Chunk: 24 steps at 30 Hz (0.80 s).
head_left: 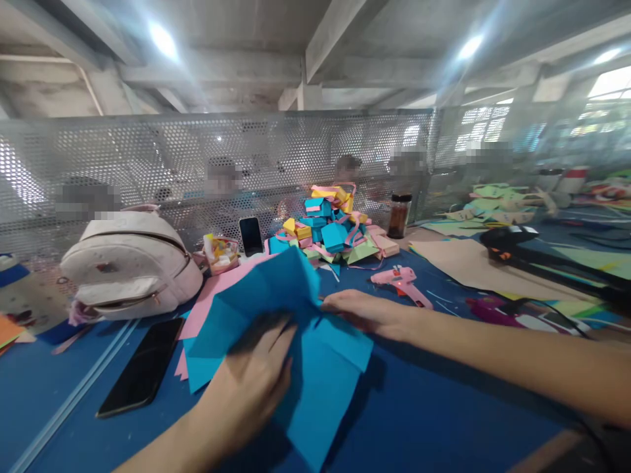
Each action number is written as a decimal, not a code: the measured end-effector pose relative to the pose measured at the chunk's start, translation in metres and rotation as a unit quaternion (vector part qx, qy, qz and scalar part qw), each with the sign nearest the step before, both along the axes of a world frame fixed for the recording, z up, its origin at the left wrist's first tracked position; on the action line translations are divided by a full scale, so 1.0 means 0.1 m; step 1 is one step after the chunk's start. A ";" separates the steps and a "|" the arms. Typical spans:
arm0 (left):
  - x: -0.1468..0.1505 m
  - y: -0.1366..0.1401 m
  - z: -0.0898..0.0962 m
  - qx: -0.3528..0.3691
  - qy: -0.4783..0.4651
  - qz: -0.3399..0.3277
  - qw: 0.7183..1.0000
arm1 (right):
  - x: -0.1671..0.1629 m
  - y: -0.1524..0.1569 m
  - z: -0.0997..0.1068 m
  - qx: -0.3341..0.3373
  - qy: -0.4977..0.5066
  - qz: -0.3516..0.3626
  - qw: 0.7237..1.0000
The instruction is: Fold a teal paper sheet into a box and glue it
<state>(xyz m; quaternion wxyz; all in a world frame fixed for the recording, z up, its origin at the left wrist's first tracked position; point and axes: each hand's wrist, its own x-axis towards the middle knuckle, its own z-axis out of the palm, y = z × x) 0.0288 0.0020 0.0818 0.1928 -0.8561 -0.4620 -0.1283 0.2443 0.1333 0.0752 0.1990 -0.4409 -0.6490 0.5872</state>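
A large blue sheet of paper [323,394], creased and cut into flaps, is held up over the blue table in front of me. My left hand [259,364] is curled against its near face, fingers bent and slightly blurred, gripping the paper. My right hand [362,312] pinches it at the right, where two flaps meet; its fingertips are partly hidden behind the paper. Pink paper [210,292] lies behind the blue sheet on the left. Beyond my right hand lies a pink glue gun [401,281].
A pile of folded blue, yellow and pink paper boxes [332,226] stands at the back. A white backpack [135,263] and a black phone [142,364] are at left. A brown-filled bottle [399,217] stands by the perforated metal screen [280,141], with people behind it.
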 end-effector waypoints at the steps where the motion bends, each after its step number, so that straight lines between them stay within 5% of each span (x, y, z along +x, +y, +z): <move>1: -0.02 0.02 -0.03 -0.010 0.002 0.002 1.000 | 0.02 -0.03 -0.02 -0.021 0.011 0.020 1.000; 14: 0.14 -0.01 -0.48 -0.104 -0.017 -0.031 0.994 | 0.03 -0.06 -0.31 -0.099 -0.056 0.283 0.952; 24: 0.09 0.00 -0.52 -0.137 -0.056 -0.054 0.988 | 0.14 0.11 -0.35 0.093 -0.069 0.277 0.954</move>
